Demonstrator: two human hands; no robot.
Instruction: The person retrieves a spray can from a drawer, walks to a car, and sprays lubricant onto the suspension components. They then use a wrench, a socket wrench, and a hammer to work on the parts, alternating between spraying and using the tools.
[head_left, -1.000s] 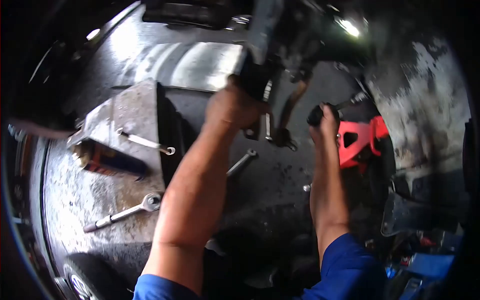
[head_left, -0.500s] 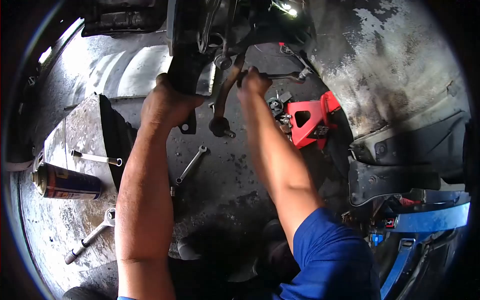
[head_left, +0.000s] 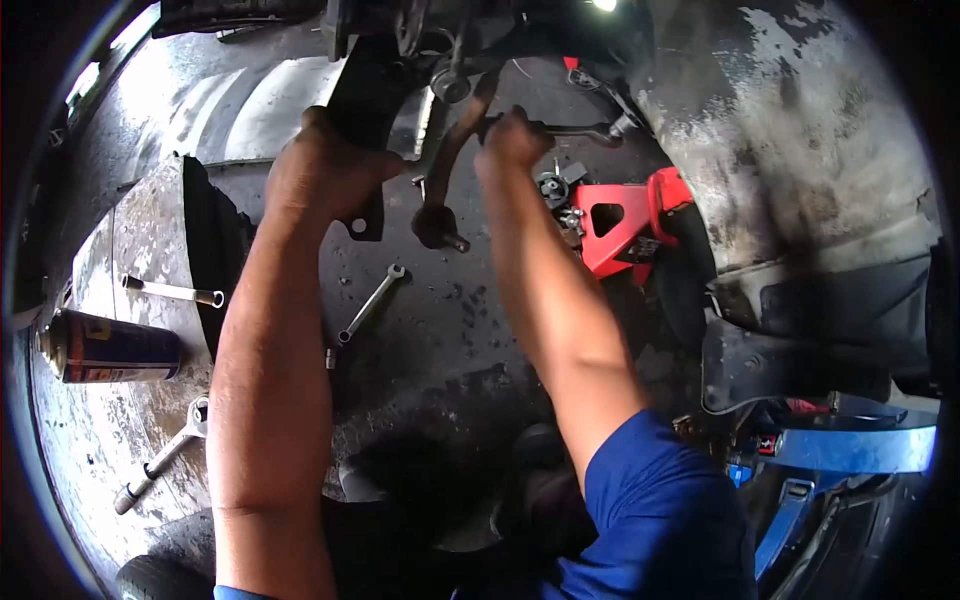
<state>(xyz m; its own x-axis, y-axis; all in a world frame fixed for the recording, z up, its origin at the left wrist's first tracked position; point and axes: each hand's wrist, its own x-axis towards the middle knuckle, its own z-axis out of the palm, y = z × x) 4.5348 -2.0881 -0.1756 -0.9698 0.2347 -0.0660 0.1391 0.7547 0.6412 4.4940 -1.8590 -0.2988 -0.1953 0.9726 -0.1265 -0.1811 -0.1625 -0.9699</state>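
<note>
My left hand (head_left: 325, 168) is wrapped round a dark flat metal beam (head_left: 367, 105) under the vehicle, its thumb stretched across the face. A hole shows in the beam's lower end. My right hand (head_left: 515, 143) is closed round a dark metal rod (head_left: 580, 130), which emerges from the fist and runs right to a joint. Between the hands hangs a rusty curved arm (head_left: 458, 140) with a round joint and threaded stud (head_left: 455, 242) at its lower end. My fingers' undersides are hidden.
On the floor lies a combination wrench (head_left: 372, 303) near a small socket (head_left: 330, 357). A red jack stand (head_left: 630, 225) stands right. At left, a worn panel holds a spray can (head_left: 112, 347), a box-end wrench (head_left: 172, 291) and a ratchet (head_left: 165, 455). Blue equipment (head_left: 850, 450) sits lower right.
The view has shifted slightly, so most things sit a little higher or further left. Both hands keep their holds; the right fist has turned slightly.
</note>
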